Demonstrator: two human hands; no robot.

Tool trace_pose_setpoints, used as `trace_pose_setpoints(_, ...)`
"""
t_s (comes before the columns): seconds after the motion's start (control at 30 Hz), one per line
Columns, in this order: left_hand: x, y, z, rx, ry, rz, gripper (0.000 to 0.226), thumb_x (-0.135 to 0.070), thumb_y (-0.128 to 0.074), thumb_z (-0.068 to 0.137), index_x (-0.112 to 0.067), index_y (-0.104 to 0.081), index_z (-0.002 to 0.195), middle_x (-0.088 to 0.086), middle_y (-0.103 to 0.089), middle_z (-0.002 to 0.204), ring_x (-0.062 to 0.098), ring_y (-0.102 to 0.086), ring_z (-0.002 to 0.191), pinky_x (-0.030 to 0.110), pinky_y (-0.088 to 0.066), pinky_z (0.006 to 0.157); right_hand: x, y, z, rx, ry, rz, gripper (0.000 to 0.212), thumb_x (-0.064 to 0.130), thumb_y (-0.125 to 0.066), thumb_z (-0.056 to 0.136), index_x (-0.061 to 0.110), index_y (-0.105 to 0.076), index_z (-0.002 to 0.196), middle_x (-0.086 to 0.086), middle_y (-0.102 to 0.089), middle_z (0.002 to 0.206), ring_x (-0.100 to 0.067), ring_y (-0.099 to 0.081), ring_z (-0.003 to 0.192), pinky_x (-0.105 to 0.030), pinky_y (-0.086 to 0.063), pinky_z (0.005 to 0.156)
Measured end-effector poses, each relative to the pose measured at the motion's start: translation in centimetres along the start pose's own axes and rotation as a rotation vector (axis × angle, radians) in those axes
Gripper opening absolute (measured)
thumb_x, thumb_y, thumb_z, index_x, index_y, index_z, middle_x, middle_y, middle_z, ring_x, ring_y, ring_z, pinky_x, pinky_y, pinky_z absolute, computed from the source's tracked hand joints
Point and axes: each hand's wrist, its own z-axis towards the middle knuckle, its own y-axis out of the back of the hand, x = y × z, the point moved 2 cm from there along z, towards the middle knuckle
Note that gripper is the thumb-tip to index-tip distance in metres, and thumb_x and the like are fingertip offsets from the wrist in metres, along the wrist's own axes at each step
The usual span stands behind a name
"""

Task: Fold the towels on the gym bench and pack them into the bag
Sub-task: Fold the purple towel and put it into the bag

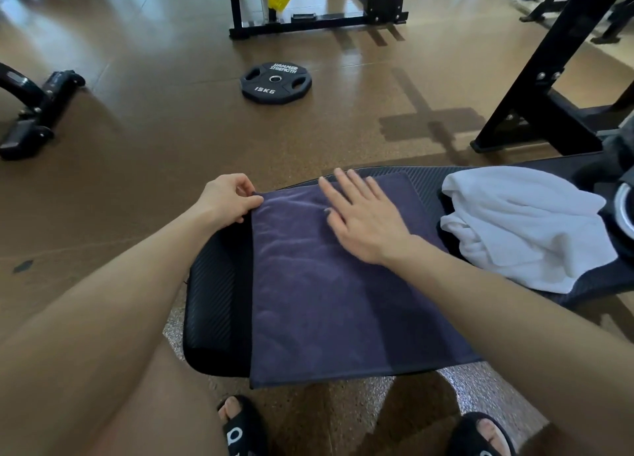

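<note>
- The purple towel (329, 284) lies flat on the bench (212, 284), partly folded.
- The left hand (226, 198) pinches its far left corner; the right hand (360, 215) presses it, fingers spread.
- 1 white towel (521, 229) lies bunched alongside, unfolded.
- No bag is identifiable; packing remains.

Towels: two. One dark purple towel (329, 284) at frame centre, one white towel (525, 225) at right. Bench: one black gym bench (212, 304) across the lower middle. Weight plates on floor: one weight plate (276, 82), upper centre. Hands: two, left hand (228, 198), right hand (363, 215). Sandalled feet: two, bottom edge.
</note>
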Motion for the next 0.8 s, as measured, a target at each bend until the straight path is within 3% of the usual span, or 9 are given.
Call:
trace_pose_setpoints(0.1,0.4,0.0,0.2,-0.006,0.009,-0.019,0.015,-0.022,-0.075,0.091,-0.010,-0.066,0.093,0.006,-0.065,0.083,0.018,-0.061,0.062,0.025,-0.053,0.059,-0.2,-1.2,-0.4,0.087,-0.016,0.017,0.060,0.054,-0.012,0.105,0.035,-0.003,0.161,0.002,0.003,0.170,-0.017,0.007,0.156,-0.041,0.004,0.126)
trace_pose_setpoints(0.3,0.4,-0.2,0.2,0.002,0.027,-0.003,0.015,-0.027,-0.075,0.091,-0.015,-0.066,0.093,0.002,-0.066,0.083,0.018,-0.062,0.060,0.026,-0.052,0.062,-4.7,-0.4,-1.0,0.099,-0.347,0.023,0.067,0.057,-0.014,0.103,0.027,-0.004,0.162,-0.004,0.005,0.170,-0.020,0.007,0.156,-0.041,0.004,0.126)
trace_pose_setpoints(0.4,0.3,-0.2,0.2,0.008,0.028,0.016,0.016,-0.028,-0.074,0.091,-0.015,-0.066,0.094,0.001,-0.066,0.081,0.018,-0.063,0.060,0.029,-0.055,0.067,-0.8,0.1,-0.6,0.033,-0.159,0.054,0.065,0.055,-0.017,0.104,0.028,-0.004,0.162,-0.004,0.002,0.170,-0.021,0.005,0.156,-0.042,0.003,0.126)
trace_pose_setpoints(0.5,0.3,-0.1,0.1,0.001,0.019,0.022,0.016,-0.028,-0.074,0.092,-0.015,-0.065,0.093,0.001,-0.065,0.079,0.018,-0.062,0.059,0.029,-0.055,0.068,3.2,-1.2,-2.1,0.106,0.041,0.059,0.063,0.057,-0.013,0.104,0.034,-0.002,0.161,0.001,0.005,0.170,-0.019,0.008,0.156,-0.043,0.004,0.126)
trace_pose_setpoints(0.8,-0.3,-0.2,-0.6,-0.005,0.016,0.075,0.017,-0.029,-0.070,0.095,-0.014,-0.064,0.098,-0.001,-0.063,0.079,0.018,-0.060,0.060,0.027,-0.049,0.062,4.3,-1.6,-6.9,0.098,0.072,0.032,0.064,0.060,-0.007,0.103,0.034,0.003,0.160,0.001,0.008,0.169,-0.017,0.011,0.155,-0.042,0.003,0.127)
